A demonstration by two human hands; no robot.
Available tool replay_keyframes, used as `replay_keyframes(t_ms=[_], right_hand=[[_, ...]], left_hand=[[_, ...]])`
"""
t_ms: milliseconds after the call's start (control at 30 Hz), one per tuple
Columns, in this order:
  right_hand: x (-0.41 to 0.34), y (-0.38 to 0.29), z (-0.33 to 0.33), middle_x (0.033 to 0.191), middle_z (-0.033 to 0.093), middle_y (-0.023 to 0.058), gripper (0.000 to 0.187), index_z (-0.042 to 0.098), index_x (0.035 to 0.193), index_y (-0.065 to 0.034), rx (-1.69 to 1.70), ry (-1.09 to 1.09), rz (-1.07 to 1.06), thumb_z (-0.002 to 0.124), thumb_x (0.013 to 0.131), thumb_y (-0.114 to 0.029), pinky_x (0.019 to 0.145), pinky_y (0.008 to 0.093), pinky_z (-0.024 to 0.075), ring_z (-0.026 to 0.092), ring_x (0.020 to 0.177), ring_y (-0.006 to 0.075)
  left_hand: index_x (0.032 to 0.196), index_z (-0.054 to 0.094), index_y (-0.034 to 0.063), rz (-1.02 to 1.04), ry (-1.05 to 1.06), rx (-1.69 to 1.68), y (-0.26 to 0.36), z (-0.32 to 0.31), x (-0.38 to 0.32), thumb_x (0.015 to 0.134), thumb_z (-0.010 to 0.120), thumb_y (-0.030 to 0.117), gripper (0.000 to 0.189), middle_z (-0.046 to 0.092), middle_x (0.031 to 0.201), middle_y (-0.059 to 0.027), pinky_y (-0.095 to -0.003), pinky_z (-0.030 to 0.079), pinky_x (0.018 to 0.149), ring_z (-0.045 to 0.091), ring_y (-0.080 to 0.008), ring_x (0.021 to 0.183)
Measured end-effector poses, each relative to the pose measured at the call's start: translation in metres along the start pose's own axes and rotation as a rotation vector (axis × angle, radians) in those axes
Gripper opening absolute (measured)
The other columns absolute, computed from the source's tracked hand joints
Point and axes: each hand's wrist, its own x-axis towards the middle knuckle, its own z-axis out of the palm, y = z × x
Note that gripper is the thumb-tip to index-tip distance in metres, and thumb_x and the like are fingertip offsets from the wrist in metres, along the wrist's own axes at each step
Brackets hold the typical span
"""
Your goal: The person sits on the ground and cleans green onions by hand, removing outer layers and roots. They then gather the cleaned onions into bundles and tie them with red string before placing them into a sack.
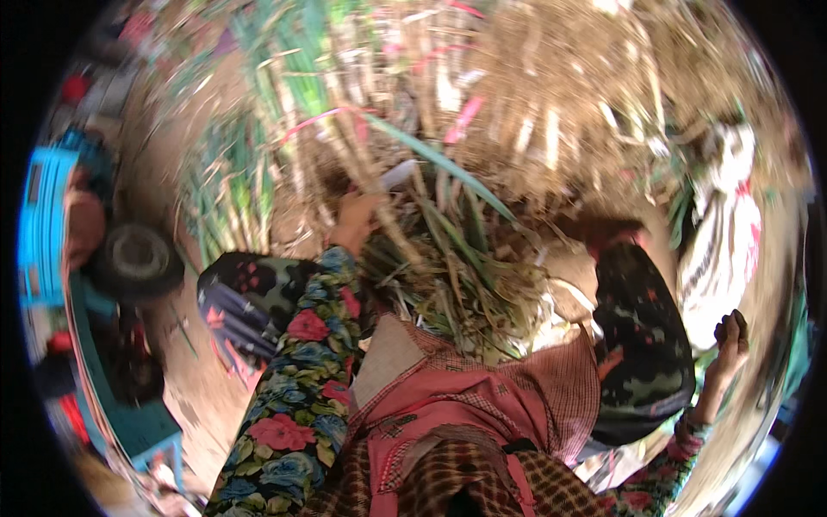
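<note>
My left hand is in front of my left knee, closed around a long, pale stalk that looks like a scallion or leek. Its leafy end runs up past a pink tie. Just beyond the fingers is a white, blade-like piece, too blurred to name. Between my knees lies a heap of stripped leaves. Far out on the right, my right hand is raised beside my right knee. Its dark-tipped fingers are curled together, and nothing shows in them.
Green-topped stalks stand in bunches at the front left. A large mound of dry, straw-like material spreads across the upper right. A white sack lies right of my knee. At left is a blue-green cart near a black tyre.
</note>
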Motion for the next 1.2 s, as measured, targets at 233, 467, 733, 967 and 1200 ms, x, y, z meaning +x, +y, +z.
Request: replay_keyframes(t_ms=[233,467,733,967,1200], right_hand=[[-0.136,-0.112,0.233,0.094,0.062,0.0091,0.045,0.044,0.126,0.0033,0.018,-1.309,-0.117,0.051,0.093,-0.026,0.069,0.0266,0.0479,0.057,0.078,0.013],[-0.207,-0.123,0.258,0.086,0.057,0.0049,0.034,0.053,0.111,-0.0002,0.083,-1.476,0.61,0.054,0.092,-0.028,0.06,0.024,0.0423,0.051,0.07,0.0097],[-0.151,-0.197,0.054,0.059,0.05,0.0017,0.028,0.056,0.103,0.0068,-0.463,-0.923,0.441,0.056,0.087,-0.016,0.037,0.0202,0.035,0.041,0.042,0.0079],[-0.15,-0.182,0.032,0.062,0.048,0.0008,0.039,0.052,0.111,0.0067,0.009,-0.689,0.107,0.057,0.086,-0.023,0.037,0.0212,0.0352,0.042,0.043,0.0089],[-0.155,-0.21,0.254,0.065,0.05,-0.0009,0.045,0.046,0.123,0.0053,0.427,-1.116,0.142,0.057,0.087,-0.02,0.036,0.019,0.0343,0.045,0.047,0.0064]], left_hand=[[0.084,0.055,0.0016,-0.219,-0.249,-0.518,0.019,0.09,-0.094,0.087,0.06,0.016,0.016,0.054,0.064,-0.0063,-0.0316,0.042,0.041,0.05,-0.0175,0.049],[0.095,0.056,-0.0032,-0.274,-0.446,-0.38,0.0,0.104,-0.19,0.089,0.057,0.017,0.021,0.061,0.079,-0.0098,-0.0293,0.05,0.055,0.06,-0.0175,0.066],[0.101,0.055,0.0105,-0.072,-0.819,-0.674,0.055,0.097,-0.196,0.092,0.052,0.029,0.02,0.054,0.084,0.0017,-0.0257,0.045,0.073,0.053,-0.01,0.079],[0.132,0.036,0.0025,1.079,-1.072,-0.434,0.223,0.136,-0.204,0.087,0.058,0.018,0.053,0.056,0.108,-0.012,-0.0322,0.053,0.08,0.056,-0.0197,0.099],[0.127,0.044,-0.0037,0.566,0.038,0.184,0.093,0.073,-0.042,0.085,0.061,0.024,0.053,0.059,0.105,-0.0196,-0.0353,0.048,0.086,0.058,-0.0231,0.101]])
